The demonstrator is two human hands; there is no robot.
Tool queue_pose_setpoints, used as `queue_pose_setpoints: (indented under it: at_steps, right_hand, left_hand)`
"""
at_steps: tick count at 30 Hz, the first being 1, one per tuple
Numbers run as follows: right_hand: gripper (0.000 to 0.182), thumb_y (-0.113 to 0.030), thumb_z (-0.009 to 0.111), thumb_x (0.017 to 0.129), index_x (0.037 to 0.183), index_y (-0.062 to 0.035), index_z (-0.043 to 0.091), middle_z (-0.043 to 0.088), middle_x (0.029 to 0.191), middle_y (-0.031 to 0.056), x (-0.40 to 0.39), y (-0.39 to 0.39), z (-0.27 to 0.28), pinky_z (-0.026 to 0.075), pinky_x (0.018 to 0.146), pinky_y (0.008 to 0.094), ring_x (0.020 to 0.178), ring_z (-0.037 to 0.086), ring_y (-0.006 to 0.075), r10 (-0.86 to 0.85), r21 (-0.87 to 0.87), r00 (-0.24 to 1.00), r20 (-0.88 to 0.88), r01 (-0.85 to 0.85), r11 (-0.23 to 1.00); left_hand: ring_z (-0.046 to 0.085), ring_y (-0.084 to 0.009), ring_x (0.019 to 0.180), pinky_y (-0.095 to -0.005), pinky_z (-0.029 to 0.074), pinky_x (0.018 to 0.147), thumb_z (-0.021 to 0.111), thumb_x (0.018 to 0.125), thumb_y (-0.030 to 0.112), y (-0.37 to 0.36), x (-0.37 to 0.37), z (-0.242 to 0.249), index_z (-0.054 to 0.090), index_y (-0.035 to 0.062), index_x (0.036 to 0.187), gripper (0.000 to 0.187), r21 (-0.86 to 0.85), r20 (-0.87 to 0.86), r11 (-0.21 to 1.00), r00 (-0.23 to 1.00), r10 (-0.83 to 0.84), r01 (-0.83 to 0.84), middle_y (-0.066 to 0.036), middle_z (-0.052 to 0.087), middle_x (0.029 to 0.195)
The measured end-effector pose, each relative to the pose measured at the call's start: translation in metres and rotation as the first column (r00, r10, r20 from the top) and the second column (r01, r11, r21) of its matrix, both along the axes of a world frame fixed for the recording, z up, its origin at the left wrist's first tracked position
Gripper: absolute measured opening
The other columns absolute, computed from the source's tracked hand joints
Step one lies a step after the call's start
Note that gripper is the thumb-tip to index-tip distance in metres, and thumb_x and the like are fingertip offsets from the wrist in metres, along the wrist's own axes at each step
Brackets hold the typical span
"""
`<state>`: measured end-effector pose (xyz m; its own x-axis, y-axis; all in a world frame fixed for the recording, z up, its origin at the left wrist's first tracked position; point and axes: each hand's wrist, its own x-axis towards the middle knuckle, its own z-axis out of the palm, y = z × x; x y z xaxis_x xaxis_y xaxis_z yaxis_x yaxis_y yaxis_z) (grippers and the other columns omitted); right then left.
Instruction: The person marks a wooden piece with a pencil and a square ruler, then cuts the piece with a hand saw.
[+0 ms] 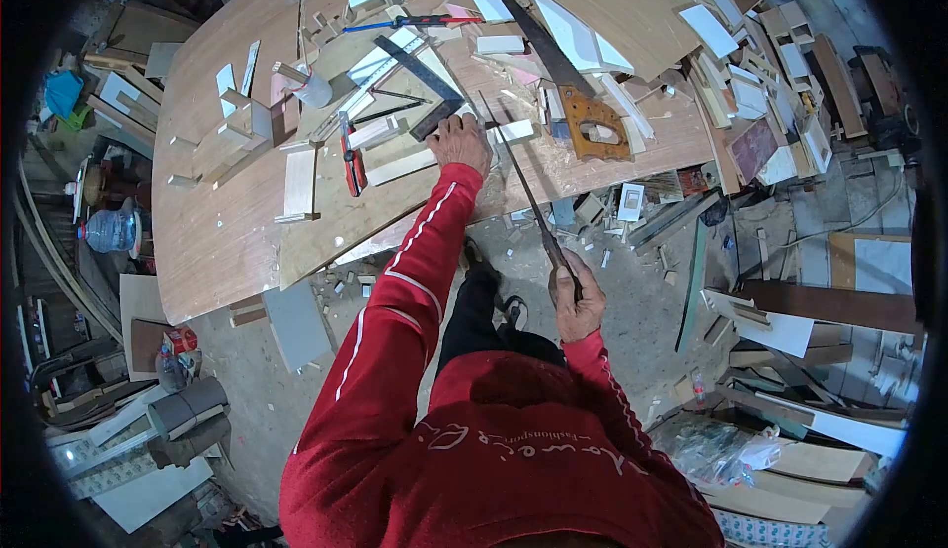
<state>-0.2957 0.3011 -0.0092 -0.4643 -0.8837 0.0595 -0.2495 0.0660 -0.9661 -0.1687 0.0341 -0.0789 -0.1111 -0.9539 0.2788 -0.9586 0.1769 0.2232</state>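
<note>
My left hand [462,143] presses down at the table's near edge, its fingers closed over a pale wooden strip [403,167] whose other end [515,131] shows to the right of the hand. The dark stock of a try square [434,120] lies right at my fingertips. In my right hand [578,299] is a handsaw [528,195], gripped by its handle and seen nearly edge-on. Its thin blade slants up and left, crossing the strip just right of my left hand in this view.
On the wooden table [212,272] lie a second handsaw [591,123] with a wooden handle, a red-and-black tool [353,158], a white cup [314,91], and many offcuts. Wood scraps cover the floor [632,301] and a stack of boards [810,469] stands at right.
</note>
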Motion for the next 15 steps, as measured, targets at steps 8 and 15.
queue_pose_setpoints:
  at_steps: [8,15]
  right_hand:
    - [0.028,-0.015,0.055,0.095,0.119,-0.0005,0.059,0.067,0.098,0.0114,0.001,-0.002,0.005,0.048,0.077,0.0275,0.085,0.06,0.0127,0.01,0.037,0.999,-0.053,-0.008,0.999]
    - [0.028,-0.012,0.055,0.094,0.119,-0.0016,0.06,0.067,0.095,0.0111,0.0,-0.007,-0.011,0.048,0.072,0.0259,0.079,0.06,0.0116,-0.001,0.029,0.999,0.036,0.0,1.0]
  left_hand:
    - [0.049,-0.0269,0.105,-0.0512,0.033,0.084,0.052,0.088,0.031,0.007,0.0,0.002,0.056,0.0089,0.1,0.026,0.037,-0.025,0.999,1.0,0.015,-0.014,-0.01,0.055,0.104]
    - [0.047,-0.0321,0.109,-0.0531,0.033,0.09,0.055,0.085,0.037,0.016,0.022,0.012,0.06,0.0078,0.106,0.036,-0.01,-0.063,0.963,0.961,-0.27,0.27,-0.013,0.053,0.11]
